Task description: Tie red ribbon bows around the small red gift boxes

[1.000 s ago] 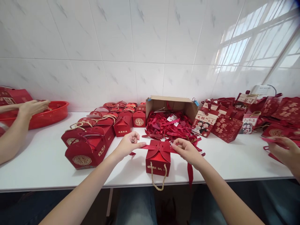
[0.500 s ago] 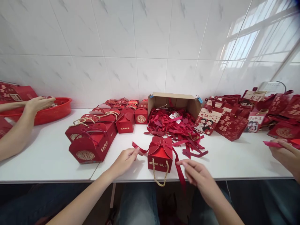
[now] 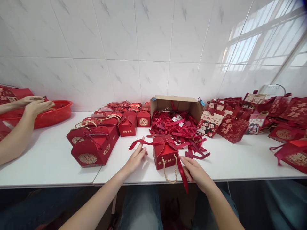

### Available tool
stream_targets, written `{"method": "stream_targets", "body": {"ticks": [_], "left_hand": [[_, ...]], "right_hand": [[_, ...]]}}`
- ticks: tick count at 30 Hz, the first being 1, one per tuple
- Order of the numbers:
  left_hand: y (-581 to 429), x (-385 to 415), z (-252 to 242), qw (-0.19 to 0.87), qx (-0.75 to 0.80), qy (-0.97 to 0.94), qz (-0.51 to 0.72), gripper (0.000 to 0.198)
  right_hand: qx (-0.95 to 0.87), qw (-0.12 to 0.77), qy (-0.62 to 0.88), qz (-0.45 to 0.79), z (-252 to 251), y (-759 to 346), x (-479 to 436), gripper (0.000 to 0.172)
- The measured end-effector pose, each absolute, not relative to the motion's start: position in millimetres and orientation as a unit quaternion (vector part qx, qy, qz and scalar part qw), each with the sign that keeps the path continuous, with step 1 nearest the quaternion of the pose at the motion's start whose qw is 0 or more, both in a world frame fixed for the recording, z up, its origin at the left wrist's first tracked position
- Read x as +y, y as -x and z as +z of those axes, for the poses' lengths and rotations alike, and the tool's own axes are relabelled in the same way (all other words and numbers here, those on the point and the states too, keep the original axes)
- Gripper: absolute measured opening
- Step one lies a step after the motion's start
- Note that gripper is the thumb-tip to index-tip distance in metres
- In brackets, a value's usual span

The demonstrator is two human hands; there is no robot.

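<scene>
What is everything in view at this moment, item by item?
gift box: one, red, rope handle, table's front edge, between the hands.
ribbon: one, red, across the box top; one end lifts left, the other hangs over the table edge.
ribbon pile: one, red, spilling from the cardboard box.
cardboard box: one, brown, on its side by the wall.
closed boxes: many, red, left of centre.
gift bags: many, red, right side.
basin: one, red, far left.
table: white, along the tiled wall.
co-worker's hands: two, at the basin.
left hand: fingers spread, by the ribbon's raised end.
right hand: at the hanging end; grip unclear.
</scene>
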State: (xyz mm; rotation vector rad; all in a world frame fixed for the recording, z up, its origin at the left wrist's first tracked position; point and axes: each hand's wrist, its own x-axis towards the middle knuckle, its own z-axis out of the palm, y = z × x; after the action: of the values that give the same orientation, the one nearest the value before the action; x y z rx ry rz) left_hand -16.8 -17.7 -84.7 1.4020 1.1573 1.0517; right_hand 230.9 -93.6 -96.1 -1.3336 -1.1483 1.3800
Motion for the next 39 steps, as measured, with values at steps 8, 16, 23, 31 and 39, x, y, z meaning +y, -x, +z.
{"method": "stream_targets", "body": {"ticks": [8,16,23,31,39], "left_hand": [[8,-4,-74,0.757,0.306,-0.245,0.523,0.015],[10,-3,-73,0.733,0.362,-0.164,0.552,0.010],[17,-9,-54,0.674,0.365,-0.223,0.603,0.012],[23,-13,-37,0.606,0.322,-0.306,0.660,0.009],[13,-9,-37,0.624,0.348,-0.300,0.632,0.007]], "right_hand": [[-0.242,0.594,0.280,0.715,-98,-225,-71,0.019],[-0.159,0.664,0.185,0.706,-99,-219,-54,0.029],[-0.132,0.684,0.261,0.669,-96,-214,-34,0.007],[-0.267,0.612,0.412,0.620,-99,-196,-40,0.028],[-0.505,0.444,0.561,0.483,-80,-192,-41,0.060]]}}
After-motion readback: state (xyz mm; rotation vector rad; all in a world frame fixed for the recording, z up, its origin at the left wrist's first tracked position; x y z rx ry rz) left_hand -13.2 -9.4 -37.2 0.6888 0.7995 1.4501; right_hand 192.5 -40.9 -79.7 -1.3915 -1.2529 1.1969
